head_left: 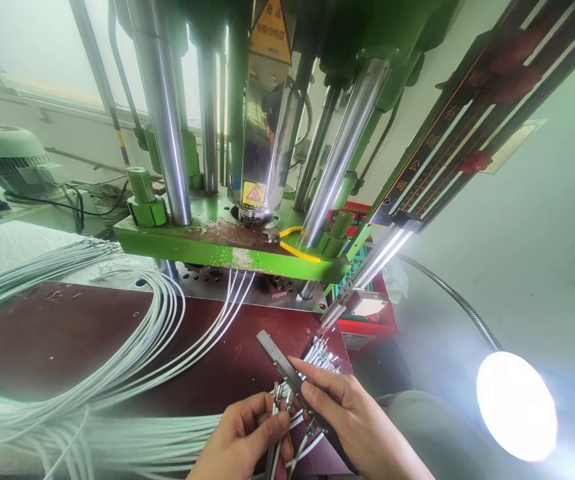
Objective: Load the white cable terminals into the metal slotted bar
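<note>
A green press point(247, 247) with bright steel columns point(162, 113) towered directly beyond the worker's two hands, its base plate overhanging the far edge of a dark red worktable point(67, 340). A tall black and red rail point(472, 127) slanted up and away to the right of the hands. Loops of white cable point(92, 373) swept across the table to the left of the grip and ran in beneath both hands; a few strands led up under the press. A lit lamp point(516, 405) on a flexible neck glared just right of the right hand, well clear of it. A grey motor point(10, 157) sat far off to the left, beyond the cable loops. A yellow-handled tool point(292, 243) lay on the press base, above the hands.

The right hand point(355, 420) was clenched around a flat metal bar point(287, 370), which angled up and to the left from its fingers, with the thumb laid along the bar. The left hand point(242, 437) pinched a cluster of small metal cable ends point(280, 397) between thumb and fingers, pressed against the lower side of the bar. More cable ends point(323, 353) fanned out just beyond the right hand's fingertips, resting on the table.
</note>
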Available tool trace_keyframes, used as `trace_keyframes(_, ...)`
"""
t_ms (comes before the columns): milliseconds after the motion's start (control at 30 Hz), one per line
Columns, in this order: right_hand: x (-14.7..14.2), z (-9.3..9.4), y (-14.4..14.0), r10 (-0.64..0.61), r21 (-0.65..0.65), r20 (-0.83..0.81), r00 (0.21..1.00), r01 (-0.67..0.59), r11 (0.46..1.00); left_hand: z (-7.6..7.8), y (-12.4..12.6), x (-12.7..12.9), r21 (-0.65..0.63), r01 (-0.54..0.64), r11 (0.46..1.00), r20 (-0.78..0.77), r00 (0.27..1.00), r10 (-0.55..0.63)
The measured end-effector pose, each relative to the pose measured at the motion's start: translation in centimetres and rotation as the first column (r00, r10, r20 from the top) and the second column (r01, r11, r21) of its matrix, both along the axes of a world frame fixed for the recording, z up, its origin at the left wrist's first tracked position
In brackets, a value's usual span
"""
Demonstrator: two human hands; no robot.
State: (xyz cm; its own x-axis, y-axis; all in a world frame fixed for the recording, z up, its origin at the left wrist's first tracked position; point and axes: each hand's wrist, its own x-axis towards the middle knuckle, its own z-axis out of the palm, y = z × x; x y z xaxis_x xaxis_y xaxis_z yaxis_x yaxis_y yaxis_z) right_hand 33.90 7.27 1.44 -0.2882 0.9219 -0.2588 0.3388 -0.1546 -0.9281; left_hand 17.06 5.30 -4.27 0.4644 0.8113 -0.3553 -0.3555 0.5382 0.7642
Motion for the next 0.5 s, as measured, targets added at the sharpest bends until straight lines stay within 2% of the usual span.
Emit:
trace_keyframes(200, -0.24, 0.34, 0.25, 0.002, 0.011, 0.009, 1.000, -0.002, 1.000, 0.03, -0.06, 0.07, 0.088, 0.045, 0.995, -0.117, 0.993, -0.034)
trace_keyframes(500, -0.54, 0.25, 0.04, 0.053, 0.051, 0.052, 0.997, -0.055, 0.997, 0.43, 0.09, 0.78, 0.104, 0.039, 0.994, -0.178, 0.984, -0.020)
